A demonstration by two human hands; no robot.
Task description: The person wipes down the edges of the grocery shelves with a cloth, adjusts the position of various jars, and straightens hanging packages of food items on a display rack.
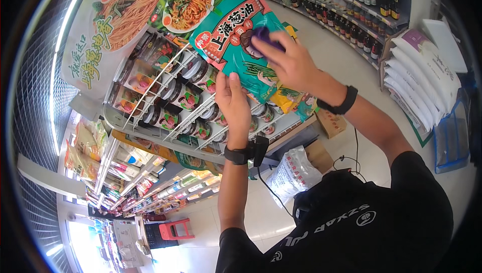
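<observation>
A large green plastic food pouch with a printed front stands up at the front of a display rack. My left hand pinches its lower left edge between thumb and fingers. My right hand presses a dark purple cloth on the right part of the pouch's face. The cloth is bunched under the fingers and partly hidden by them. Beside and below the pouch, lidded glass jars stand in rows between white wire dividers. Smaller yellow pouches hang at the right end, below my right hand.
Printed noodle posters rise behind the rack. Shelves of sauce bottles stand at the upper right, stacked white sacks at the right. A white bag and a cardboard box are on the floor. A red stool stands lower left.
</observation>
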